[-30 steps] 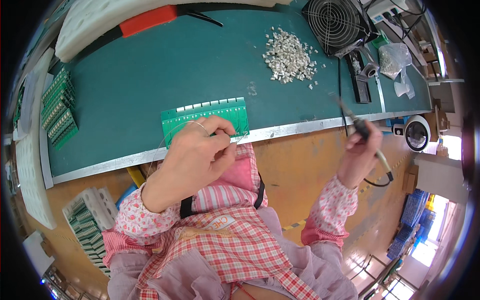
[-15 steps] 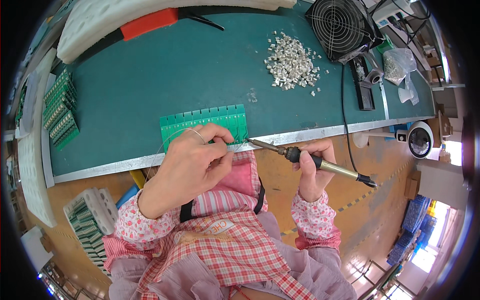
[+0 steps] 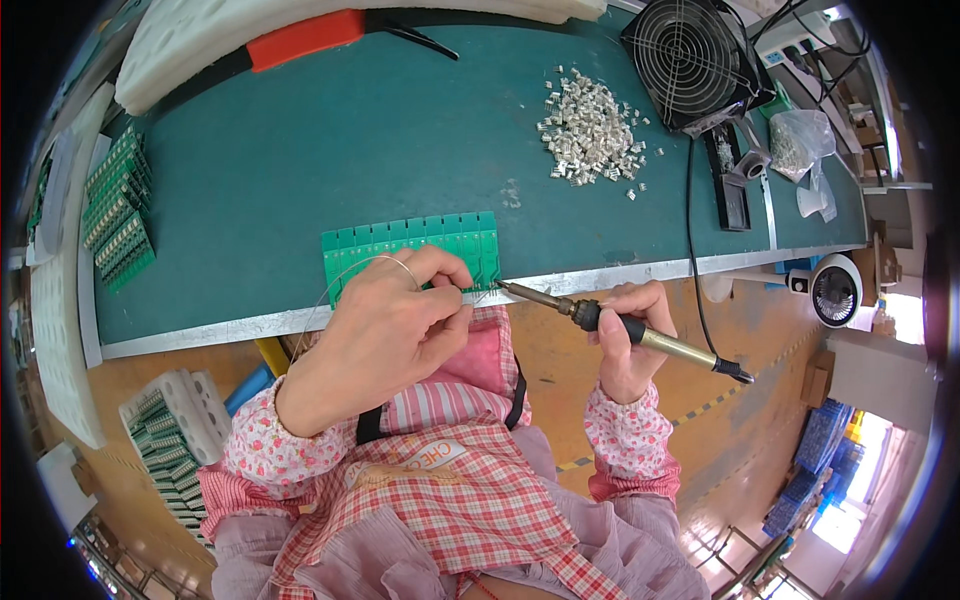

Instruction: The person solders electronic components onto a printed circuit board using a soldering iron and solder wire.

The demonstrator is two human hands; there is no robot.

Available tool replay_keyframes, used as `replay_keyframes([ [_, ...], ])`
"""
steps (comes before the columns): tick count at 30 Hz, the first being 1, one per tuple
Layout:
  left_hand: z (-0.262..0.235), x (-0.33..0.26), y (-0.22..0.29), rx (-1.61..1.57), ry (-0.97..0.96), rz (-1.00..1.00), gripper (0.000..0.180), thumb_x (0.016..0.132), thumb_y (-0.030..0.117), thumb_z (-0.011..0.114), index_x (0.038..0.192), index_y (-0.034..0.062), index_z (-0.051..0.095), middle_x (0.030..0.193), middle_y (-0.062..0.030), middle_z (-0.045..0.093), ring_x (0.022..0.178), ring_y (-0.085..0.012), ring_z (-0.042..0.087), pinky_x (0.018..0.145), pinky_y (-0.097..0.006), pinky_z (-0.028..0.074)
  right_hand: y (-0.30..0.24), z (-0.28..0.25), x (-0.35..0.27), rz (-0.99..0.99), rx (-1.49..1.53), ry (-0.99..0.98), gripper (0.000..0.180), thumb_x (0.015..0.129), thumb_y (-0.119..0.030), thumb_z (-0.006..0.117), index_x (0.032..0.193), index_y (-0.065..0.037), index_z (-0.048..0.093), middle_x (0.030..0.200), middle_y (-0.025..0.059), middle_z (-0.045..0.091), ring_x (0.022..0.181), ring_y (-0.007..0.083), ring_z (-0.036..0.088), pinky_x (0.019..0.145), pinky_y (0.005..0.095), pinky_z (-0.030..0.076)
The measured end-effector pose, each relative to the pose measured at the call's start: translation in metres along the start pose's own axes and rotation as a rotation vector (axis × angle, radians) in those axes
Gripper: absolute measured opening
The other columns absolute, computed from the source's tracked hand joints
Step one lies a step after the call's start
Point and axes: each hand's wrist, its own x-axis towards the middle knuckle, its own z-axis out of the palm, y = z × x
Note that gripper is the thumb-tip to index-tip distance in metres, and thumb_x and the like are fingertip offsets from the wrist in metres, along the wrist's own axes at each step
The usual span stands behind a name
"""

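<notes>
A green circuit board panel [image 3: 410, 232], divided into narrow strips, lies at the front edge of the table. My left hand [image 3: 400, 315] covers its lower part, thumb and forefinger pinched on a thin solder wire [image 3: 340, 276] that loops back over the knuckles. My right hand [image 3: 632, 340] is closed round the dark grip of a soldering iron [image 3: 655, 340]. The iron's tip points left and meets the lower right corner of the panel, close to the wire's end. Whether tip and wire touch is too small to tell.
A heap of small silvery connectors [image 3: 592, 130] lies beyond the panel. A black fan [image 3: 680, 55], an iron stand [image 3: 735, 185] and a plastic bag [image 3: 800, 140] are at the right. Stacked green boards [image 3: 118, 210] stand left. The iron's cord [image 3: 692, 240] crosses the table edge.
The view has shifted slightly. The iron's tip stays at the panel's lower right corner, and both hands keep nearly the same pose and hold.
</notes>
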Motion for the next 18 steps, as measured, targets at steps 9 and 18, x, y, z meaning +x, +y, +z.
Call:
replay_keyframes([
  [9,0.0014,-0.0001,-0.0010,-0.010,0.016,0.018,0.012,0.074,0.004,0.063,0.065,-0.0014,0.057,0.091,-0.0074,0.058,0.072,-0.0214,0.056,0.071,-0.036,0.043,-0.0018,0.0022,-0.0012,-0.003,-0.041,0.034,0.012,0.079,-0.002,0.062,0.083,0.000,0.050,0.073,0.0073,0.058,0.060,0.0074,0.051,0.054,0.0212,0.042],
  [18,0.0006,-0.0012,-0.0012,-0.023,0.006,-0.003,0.012,0.075,0.005,0.062,0.066,-0.0015,0.057,0.091,-0.0074,0.058,0.073,-0.0217,0.056,0.071,-0.036,0.043,-0.0004,0.0010,0.0006,-0.001,-0.025,0.024,0.013,0.080,-0.003,0.062,0.084,-0.001,0.050,0.072,0.0062,0.058,0.059,0.0066,0.051,0.053,0.0204,0.041],
])
